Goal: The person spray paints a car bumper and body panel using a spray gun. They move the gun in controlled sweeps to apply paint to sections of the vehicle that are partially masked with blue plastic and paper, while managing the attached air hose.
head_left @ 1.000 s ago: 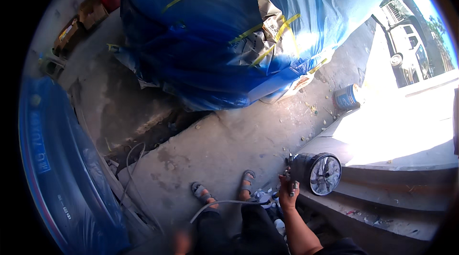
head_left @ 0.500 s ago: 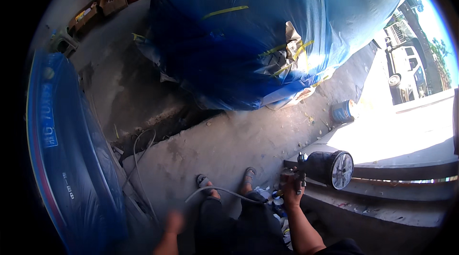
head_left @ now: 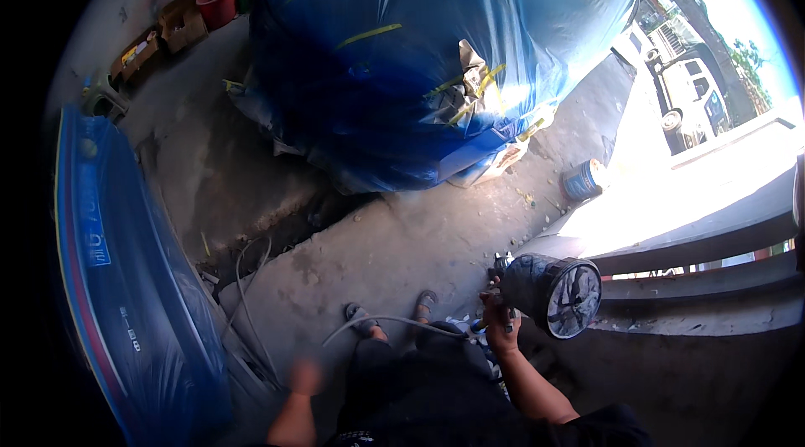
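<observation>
My right hand [head_left: 501, 330] is closed around the grip of a spray gun [head_left: 504, 264] at the lower right. The gun's dark, paint-stained cup [head_left: 530, 279] tilts to the right with its round end toward me. A grey hose [head_left: 381, 319] curves across in front of my legs and passes close to my right hand. Low on the left, my left hand [head_left: 307, 376] is blurred, just below the hose's left bend. Its fingers are smeared, so I cannot make out whether it grips the hose.
A large form wrapped in blue plastic sheeting [head_left: 377, 103] with yellow tape stands ahead. More blue plastic [head_left: 159, 279] covers something at left. A paint bucket [head_left: 583, 180] lies near a ledge on the right. Loose hose [head_left: 243, 288] trails over the concrete. Boxes [head_left: 182, 22] stand far left.
The view has swung to the right, so the wrapped form and bucket appear farther left. The spray gun, still in my right hand, appears slightly farther left and higher. My left hand stays blurred.
</observation>
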`<action>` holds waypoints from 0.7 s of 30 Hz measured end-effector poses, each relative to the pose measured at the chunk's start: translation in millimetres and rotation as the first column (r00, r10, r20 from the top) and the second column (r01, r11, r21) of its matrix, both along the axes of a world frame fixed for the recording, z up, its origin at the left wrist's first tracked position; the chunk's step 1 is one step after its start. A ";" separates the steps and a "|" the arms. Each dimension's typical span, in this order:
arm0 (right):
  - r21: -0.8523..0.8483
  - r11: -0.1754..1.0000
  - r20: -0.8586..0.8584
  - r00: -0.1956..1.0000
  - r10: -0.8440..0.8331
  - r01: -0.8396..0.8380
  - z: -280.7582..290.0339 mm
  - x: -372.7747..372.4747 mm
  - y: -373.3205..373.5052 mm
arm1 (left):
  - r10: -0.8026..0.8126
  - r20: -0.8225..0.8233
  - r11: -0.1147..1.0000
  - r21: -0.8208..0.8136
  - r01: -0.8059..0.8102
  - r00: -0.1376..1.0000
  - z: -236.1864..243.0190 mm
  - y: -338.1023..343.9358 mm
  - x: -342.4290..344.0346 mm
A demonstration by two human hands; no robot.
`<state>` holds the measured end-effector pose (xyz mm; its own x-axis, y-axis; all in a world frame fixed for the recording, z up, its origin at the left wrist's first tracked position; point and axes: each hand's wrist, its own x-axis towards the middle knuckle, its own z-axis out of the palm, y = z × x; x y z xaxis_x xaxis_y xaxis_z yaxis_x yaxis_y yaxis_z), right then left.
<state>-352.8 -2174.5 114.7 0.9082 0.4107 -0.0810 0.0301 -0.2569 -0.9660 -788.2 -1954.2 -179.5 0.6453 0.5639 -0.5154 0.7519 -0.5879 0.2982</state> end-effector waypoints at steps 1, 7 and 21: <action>-0.001 0.999 0.063 0.997 0.039 -0.039 -1.5 -1.0 -1.2 | 0.094 -0.040 0.992 -0.079 -0.097 0.995 1.5 2.0 -2.2; -0.159 0.987 0.210 0.977 0.023 0.011 0.7 -9.0 -3.7 | -0.511 -0.211 0.790 0.268 0.552 0.833 35.4 20.9 -10.1; 0.129 0.985 -0.167 0.982 -0.088 0.111 -2.3 57.1 -55.4 | -0.454 -0.156 0.681 0.574 0.455 0.877 113.1 -21.9 45.1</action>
<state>-295.7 -2229.9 112.3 0.9249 0.3362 -0.1773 -0.1464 -0.1154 -0.9825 -743.2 -1976.1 -66.3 0.9020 0.3872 -0.1912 0.3463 -0.9131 -0.2154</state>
